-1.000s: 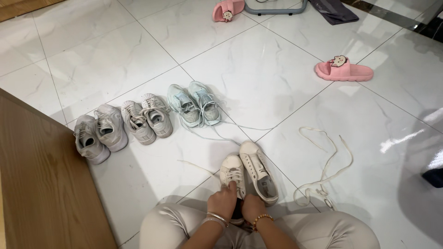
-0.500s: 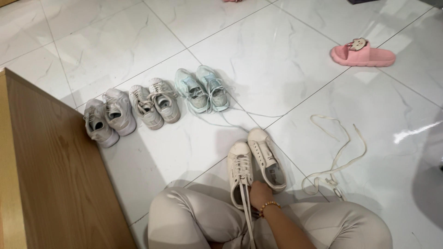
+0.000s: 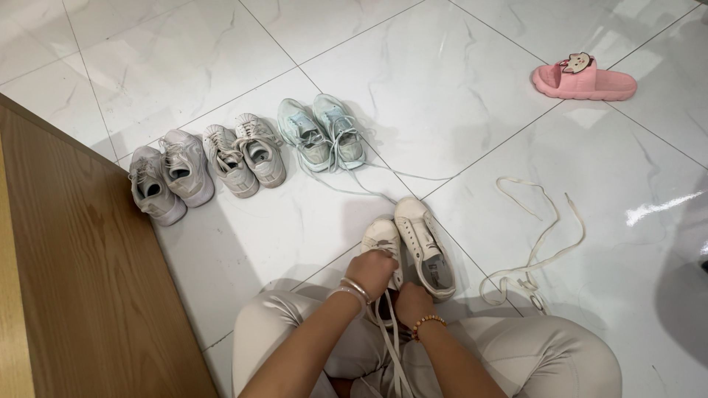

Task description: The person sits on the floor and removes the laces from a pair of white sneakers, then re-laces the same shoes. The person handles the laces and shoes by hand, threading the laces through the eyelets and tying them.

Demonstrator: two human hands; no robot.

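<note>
Left hand closed over the cream lace-up canvas sneaker just ahead of the knees; right hand pinches its limp white laces. Light, soft shoe; likely best gripped at the upper.

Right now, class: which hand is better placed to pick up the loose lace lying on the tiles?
Probably the right hand: the loose lace lies on its side, past the unlaced sneaker. The left hand rests on the laced sneaker, farther away.
</note>
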